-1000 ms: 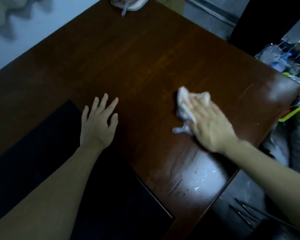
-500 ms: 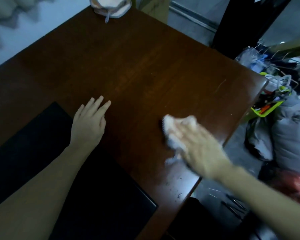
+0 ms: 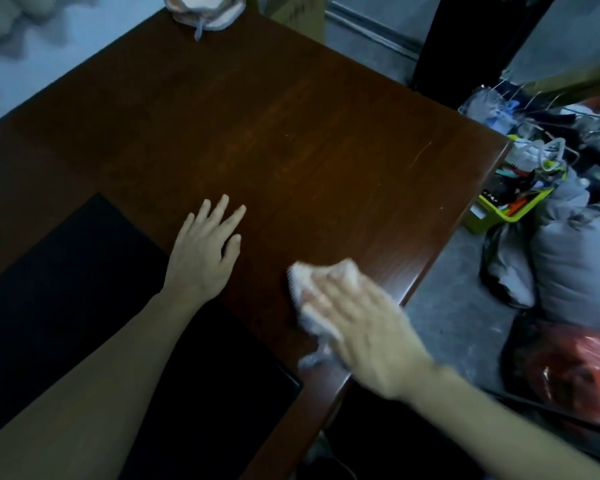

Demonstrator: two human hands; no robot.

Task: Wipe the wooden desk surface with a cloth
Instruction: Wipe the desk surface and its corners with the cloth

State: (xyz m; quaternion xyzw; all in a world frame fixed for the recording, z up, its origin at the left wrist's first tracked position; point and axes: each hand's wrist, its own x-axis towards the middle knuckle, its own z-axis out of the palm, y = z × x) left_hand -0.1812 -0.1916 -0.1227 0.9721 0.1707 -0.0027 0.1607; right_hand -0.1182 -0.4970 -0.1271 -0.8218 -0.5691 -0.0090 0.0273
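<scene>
The dark red-brown wooden desk (image 3: 257, 133) fills most of the view. My right hand (image 3: 364, 323) presses a crumpled white cloth (image 3: 305, 285) flat onto the desk near its right front edge; the hand is blurred and its fingers lie spread over the cloth. A loose tail of the cloth trails toward the desk edge. My left hand (image 3: 205, 251) rests flat on the wood with fingers spread, its wrist over the edge of a black mat (image 3: 66, 289).
A second pale cloth (image 3: 205, 12) lies at the desk's far edge. Right of the desk, on the grey floor, sit a green bin (image 3: 499, 209) of clutter, a grey bag (image 3: 582, 258), a red bag (image 3: 575, 372) and wire hangers. A dark post (image 3: 465, 39) stands behind.
My right hand has dragged the white cloth back toward me along the desk's right side. The left hand has stayed flat beside the mat. The camera view has shifted.
</scene>
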